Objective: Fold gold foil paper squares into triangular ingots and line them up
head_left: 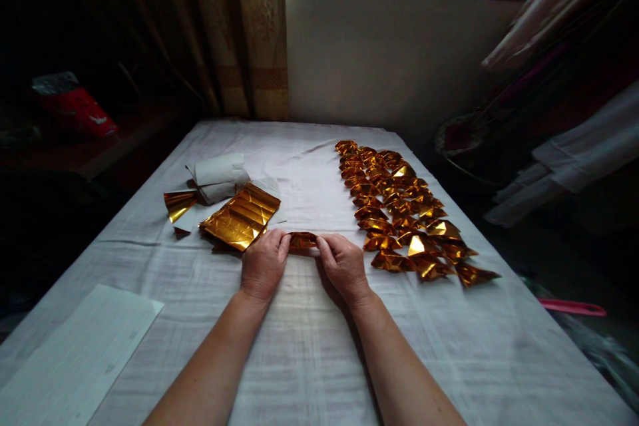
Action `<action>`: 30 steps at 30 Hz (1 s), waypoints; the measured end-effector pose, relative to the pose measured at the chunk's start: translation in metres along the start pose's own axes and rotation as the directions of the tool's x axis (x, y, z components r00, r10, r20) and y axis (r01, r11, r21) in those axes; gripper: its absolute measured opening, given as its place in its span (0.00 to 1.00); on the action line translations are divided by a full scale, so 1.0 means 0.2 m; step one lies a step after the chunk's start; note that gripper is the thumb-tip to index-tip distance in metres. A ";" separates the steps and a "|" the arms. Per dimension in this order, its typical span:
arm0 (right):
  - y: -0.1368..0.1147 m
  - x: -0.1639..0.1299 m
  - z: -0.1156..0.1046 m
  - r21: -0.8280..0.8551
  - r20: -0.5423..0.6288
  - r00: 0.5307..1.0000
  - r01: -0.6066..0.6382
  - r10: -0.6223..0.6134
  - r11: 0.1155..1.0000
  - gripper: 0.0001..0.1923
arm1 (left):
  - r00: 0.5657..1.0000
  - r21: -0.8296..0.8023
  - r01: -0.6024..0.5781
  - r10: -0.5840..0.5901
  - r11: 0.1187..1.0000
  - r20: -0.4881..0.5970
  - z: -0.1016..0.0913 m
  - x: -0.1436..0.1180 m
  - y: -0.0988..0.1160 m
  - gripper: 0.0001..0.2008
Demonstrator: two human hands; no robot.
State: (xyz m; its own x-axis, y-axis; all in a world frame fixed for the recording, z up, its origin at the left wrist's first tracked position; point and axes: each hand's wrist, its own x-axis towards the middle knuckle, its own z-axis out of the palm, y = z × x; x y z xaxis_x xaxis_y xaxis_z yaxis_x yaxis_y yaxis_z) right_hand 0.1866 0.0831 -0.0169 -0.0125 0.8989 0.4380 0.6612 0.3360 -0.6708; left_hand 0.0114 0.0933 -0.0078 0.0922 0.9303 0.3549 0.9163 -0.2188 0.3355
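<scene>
Between my two hands is a small folded piece of gold foil paper (pixel 303 240), held level just above the cloth. My left hand (pixel 263 263) pinches its left end, thumb on the near side. At the right end, my right hand (pixel 344 265) grips it the same way. Just left of my left hand lies a stack of flat gold foil sheets (pixel 242 216). Rows of folded gold foil ingots (pixel 398 206) stand to the right of my right hand. The fingertips behind the foil are hidden.
A white cloth (pixel 319 359) covers the table. Behind the foil stack lie a pale paper bundle (pixel 218 173) and a fanned gold piece (pixel 180 205). A white sheet (pixel 84 353) rests at front left. A curtain (pixel 239 33) and a wall (pixel 384 60) border the far edge.
</scene>
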 end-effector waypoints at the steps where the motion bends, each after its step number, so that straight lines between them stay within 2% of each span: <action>1: 0.00 0.00 0.00 0.007 -0.009 1.000 0.006 -0.006 1.000 0.14 | 1.000 0.011 -0.001 0.001 1.000 0.009 0.00 0.00 0.00 0.11; 7: 0.00 0.01 0.00 0.024 -0.086 0.996 -0.007 0.009 1.000 0.15 | 0.997 -0.014 -0.046 0.047 0.999 0.063 -0.01 -0.01 0.01 0.10; 15: -0.02 0.00 0.00 0.074 -0.007 0.999 0.046 -0.046 0.996 0.13 | 0.999 -0.089 -0.027 0.024 0.996 -0.028 0.00 0.00 -0.02 0.09; 18: -0.02 0.00 0.00 0.047 -0.038 0.999 0.033 -0.031 0.998 0.14 | 0.999 -0.113 -0.037 0.035 0.993 -0.018 0.01 0.00 -0.02 0.09; 23: -0.01 0.01 0.00 -0.002 -0.049 0.998 0.041 -0.041 0.999 0.14 | 0.998 -0.182 -0.033 0.021 0.983 -0.063 0.01 0.01 -0.02 0.09; 30: -0.02 0.01 -0.03 -0.115 -0.101 0.994 0.036 -0.047 0.993 0.10 | 0.996 -0.197 -0.058 0.044 0.979 -0.071 -0.01 0.00 0.00 0.09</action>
State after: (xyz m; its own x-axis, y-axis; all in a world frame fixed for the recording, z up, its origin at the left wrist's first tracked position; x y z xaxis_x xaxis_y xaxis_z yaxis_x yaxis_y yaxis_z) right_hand 0.1895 0.0822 -0.0098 0.0320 0.8491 0.5273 0.7420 0.3333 -0.5817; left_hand 0.0106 0.0927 -0.0066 0.1047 0.8964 0.4307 0.8149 -0.3255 0.4795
